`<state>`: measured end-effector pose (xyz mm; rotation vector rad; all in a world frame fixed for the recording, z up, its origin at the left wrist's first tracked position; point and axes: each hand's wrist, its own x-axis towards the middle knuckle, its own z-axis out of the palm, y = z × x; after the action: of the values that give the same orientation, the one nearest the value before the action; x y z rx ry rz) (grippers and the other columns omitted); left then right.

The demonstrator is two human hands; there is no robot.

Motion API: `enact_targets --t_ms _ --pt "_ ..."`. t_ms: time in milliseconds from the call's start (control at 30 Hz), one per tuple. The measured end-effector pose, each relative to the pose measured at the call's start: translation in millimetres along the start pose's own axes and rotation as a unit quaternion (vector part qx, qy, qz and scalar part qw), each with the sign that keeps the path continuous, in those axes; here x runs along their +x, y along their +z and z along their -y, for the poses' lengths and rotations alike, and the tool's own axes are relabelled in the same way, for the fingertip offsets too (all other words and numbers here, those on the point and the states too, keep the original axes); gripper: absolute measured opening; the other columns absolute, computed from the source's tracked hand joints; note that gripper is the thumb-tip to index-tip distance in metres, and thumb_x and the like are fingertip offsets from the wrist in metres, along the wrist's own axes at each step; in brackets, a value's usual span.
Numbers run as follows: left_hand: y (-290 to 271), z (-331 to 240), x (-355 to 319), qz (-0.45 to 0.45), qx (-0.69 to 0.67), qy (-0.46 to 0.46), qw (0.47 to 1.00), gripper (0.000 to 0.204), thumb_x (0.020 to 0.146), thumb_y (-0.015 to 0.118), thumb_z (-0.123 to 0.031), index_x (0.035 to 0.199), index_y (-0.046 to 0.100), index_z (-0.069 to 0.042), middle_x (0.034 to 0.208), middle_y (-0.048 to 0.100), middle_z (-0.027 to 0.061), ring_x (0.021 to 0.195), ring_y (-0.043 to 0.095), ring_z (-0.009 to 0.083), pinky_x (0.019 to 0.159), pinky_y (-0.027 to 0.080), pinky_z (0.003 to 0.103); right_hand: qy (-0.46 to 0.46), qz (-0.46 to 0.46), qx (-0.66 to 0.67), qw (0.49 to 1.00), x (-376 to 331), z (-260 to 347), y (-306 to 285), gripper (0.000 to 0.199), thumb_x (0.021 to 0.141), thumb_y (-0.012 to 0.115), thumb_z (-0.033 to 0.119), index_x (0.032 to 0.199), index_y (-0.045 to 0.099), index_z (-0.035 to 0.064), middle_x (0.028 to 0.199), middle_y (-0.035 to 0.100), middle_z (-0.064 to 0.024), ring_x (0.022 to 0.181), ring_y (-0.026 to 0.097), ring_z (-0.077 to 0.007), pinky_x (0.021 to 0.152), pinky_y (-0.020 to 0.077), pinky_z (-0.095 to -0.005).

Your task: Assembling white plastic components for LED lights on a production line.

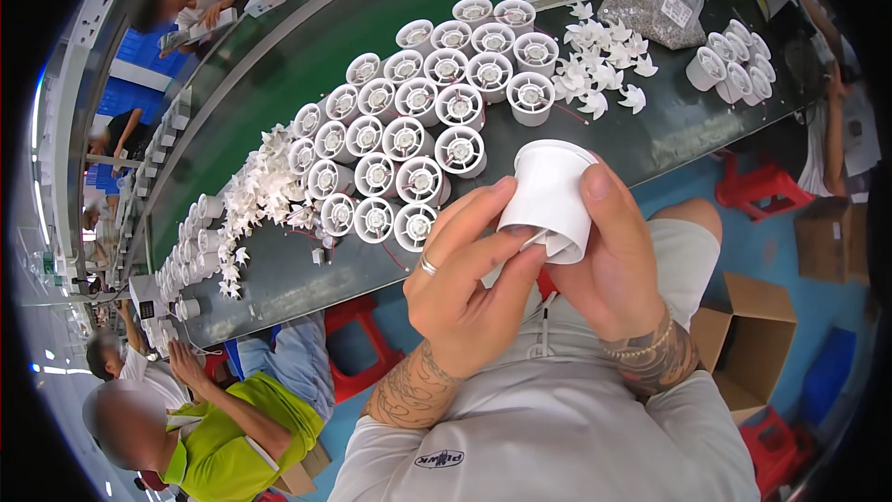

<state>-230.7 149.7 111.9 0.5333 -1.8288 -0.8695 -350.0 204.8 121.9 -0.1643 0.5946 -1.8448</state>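
Observation:
A white round fan housing is held tilted in front of my body, its open end facing down toward me. My right hand is closed around its right side, thumb near the upper rim. At the lower opening, my left hand pinches a white bladed fan wheel, partly inside the housing; one left fingertip touches the housing's side. How deep the wheel sits is hidden. Beyond my hands, several similar housings with spoked fronts stand grouped on the bench, with loose white fan wheels to their right.
More fan wheels lie piled at the left of the dark green bench. A clear bag of small parts and more housings are at the right. Co-workers sit along the line; a person in a lime shirt is nearby at left.

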Motion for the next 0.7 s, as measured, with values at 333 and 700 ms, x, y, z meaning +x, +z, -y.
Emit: enact_targets --t_ms 333,700 --pt "-3.7 1.7 -2.8 0.000 -0.064 0.009 0.998 0.022 0.069 0.079 0.005 0.085 0.064 0.004 0.112 0.066 0.0228 0.102 0.064 0.0352 0.083 0.054 0.038 -0.046 0.022 -0.024 0.998 -2.8 1.6 -4.1 0.021 0.094 0.062 0.020 0.106 0.055 0.0042 0.099 0.064 -0.0072 0.089 0.062 -0.0120 0.076 0.0518 -0.0295" --pt "-2.8 4.4 -0.1 0.005 -0.001 0.093 0.996 0.024 0.067 0.079 0.007 0.085 0.064 0.004 0.112 0.066 0.0205 0.101 0.064 0.0373 0.083 0.054 0.041 -0.062 0.029 -0.054 0.996 -6.6 -5.2 -10.5 0.034 0.096 0.057 0.029 0.116 0.047 0.0031 0.110 0.061 -0.0117 0.098 0.062 -0.0189 0.084 0.0518 -0.0327"
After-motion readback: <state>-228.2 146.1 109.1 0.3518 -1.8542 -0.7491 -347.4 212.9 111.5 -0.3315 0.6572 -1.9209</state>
